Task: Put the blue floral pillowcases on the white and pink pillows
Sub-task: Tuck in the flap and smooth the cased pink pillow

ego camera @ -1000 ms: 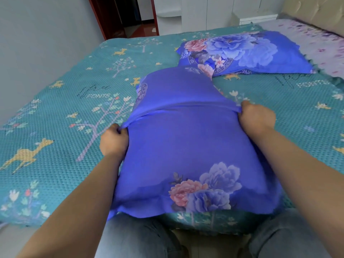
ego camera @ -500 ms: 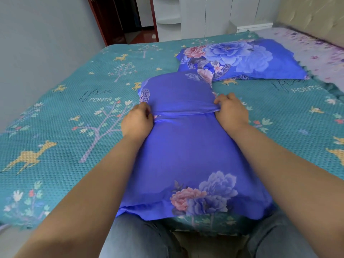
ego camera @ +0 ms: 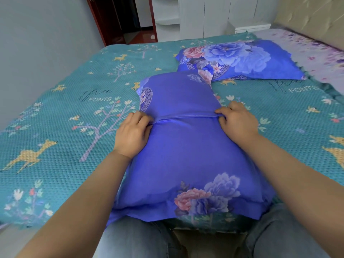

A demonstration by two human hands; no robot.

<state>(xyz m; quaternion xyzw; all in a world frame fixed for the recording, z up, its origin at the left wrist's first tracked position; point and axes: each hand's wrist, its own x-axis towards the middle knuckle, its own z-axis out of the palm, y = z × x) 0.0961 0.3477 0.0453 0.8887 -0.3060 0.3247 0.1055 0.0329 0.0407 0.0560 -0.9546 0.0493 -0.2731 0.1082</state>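
Observation:
A pillow in a blue floral pillowcase [ego camera: 186,155] lies lengthwise on the bed in front of me, its near end over the bed's edge by my knees. A hem fold crosses it about midway. My left hand [ego camera: 133,134] pinches the left end of that hem. At the hem's right end, my right hand [ego camera: 239,121] grips the fabric with curled fingers. The pillow inside is hidden by the case. A second pillow in a matching blue floral case [ego camera: 240,60] lies flat farther back on the right.
A teal bedspread [ego camera: 61,127] with deer and tree prints covers the bed. A pale floral sheet [ego camera: 314,53] and a padded headboard [ego camera: 312,17] are at the far right. A grey wall runs along the left; white cabinets [ego camera: 204,15] and a doorway stand beyond.
Both hands slid inward and forward along the case from its wide sides to the hem fold, narrowing the case there. In the last half second they barely moved.

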